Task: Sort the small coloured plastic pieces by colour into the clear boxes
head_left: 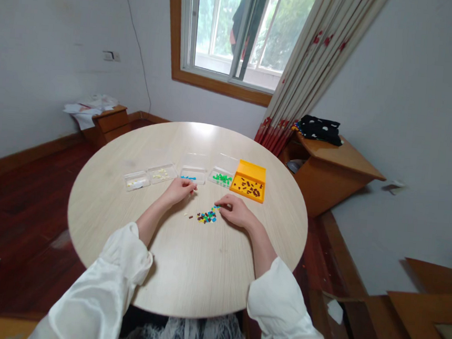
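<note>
- Two bare hands reach over the worktop [197,272], fingers bent; the grip on each side looks narrow, thumb near fingertips, but I cannot tell whether either one holds a piece.
- The right hand [236,210] is at the far right edge of the mixed pile [207,215] — brown, blue, green and yellow bits; I'd judge it to be at the picking stage.
- The left hand [180,191] is beside the clear box with blue pieces [203,176], just on its near side.
- Left of the pile lie a loose brown piece [190,217] and a pale one [185,214].
- Lifting any one of these would call for a light fingertip pinch — they're tiny, and neighbours could easily get dragged along.
- Farther out stand the clear box with green pieces [225,163] and, right of it, the yellow box [252,169], open, brown pieces inside.
- Two clear boxes with pale pieces [158,167] stand at the left end of the row.
</note>
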Demonstrator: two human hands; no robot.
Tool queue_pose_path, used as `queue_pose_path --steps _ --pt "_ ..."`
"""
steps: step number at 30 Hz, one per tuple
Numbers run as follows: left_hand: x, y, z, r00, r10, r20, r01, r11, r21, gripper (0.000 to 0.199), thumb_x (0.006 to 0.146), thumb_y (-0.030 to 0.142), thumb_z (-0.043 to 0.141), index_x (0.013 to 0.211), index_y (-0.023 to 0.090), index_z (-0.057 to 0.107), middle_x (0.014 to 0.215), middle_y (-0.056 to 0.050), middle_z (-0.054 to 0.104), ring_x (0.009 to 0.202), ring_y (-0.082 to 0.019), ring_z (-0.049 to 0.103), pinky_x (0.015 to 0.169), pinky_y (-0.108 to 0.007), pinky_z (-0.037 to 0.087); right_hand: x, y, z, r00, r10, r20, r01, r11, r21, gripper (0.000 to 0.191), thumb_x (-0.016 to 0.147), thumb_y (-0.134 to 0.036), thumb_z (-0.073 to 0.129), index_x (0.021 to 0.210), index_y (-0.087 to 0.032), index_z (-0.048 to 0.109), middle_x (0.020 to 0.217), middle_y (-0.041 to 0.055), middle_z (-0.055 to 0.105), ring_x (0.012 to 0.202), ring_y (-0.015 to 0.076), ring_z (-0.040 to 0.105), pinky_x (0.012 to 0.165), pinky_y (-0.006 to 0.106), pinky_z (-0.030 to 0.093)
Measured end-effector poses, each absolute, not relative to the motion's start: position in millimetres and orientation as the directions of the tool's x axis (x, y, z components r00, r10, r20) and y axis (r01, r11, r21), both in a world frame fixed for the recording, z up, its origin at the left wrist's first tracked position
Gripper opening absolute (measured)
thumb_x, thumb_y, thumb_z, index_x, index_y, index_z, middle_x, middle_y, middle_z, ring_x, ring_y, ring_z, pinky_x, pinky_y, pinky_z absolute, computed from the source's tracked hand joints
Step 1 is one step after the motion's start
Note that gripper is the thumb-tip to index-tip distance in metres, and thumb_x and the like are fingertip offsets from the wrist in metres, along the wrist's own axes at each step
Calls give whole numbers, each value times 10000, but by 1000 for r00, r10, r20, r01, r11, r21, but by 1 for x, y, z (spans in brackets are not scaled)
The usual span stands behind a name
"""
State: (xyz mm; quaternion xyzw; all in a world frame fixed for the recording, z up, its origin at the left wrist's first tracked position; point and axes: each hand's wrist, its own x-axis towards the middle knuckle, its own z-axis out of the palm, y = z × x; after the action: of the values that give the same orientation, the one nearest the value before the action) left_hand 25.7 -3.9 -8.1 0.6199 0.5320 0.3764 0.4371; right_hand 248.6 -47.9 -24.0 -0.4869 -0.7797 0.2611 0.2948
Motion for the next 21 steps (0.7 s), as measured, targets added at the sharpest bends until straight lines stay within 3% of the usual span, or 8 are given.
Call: queue_pose_path --steps 11,21 --pt "25 -5 -6 148 989 8 348 -60 935 240 703 318 553 543 148 609 412 38 432 455 -100 373 499 -254 279 253 -50 -19 -308 947 88 556 254 -792 105 738 -179 617 773 -144 709 795 56 696 740 143 619 727 282 490" --pt "24 -2 -12 155 988 0 321 -50 946 242 694 344 570 558 149 612 410 33 441 452 -104 380 483 -248 271 251 -45 -26 -216 946 241 607 323 -726 134 774 -146 563 771 -149 697 773 46 685 724 135 598 717 282 475"
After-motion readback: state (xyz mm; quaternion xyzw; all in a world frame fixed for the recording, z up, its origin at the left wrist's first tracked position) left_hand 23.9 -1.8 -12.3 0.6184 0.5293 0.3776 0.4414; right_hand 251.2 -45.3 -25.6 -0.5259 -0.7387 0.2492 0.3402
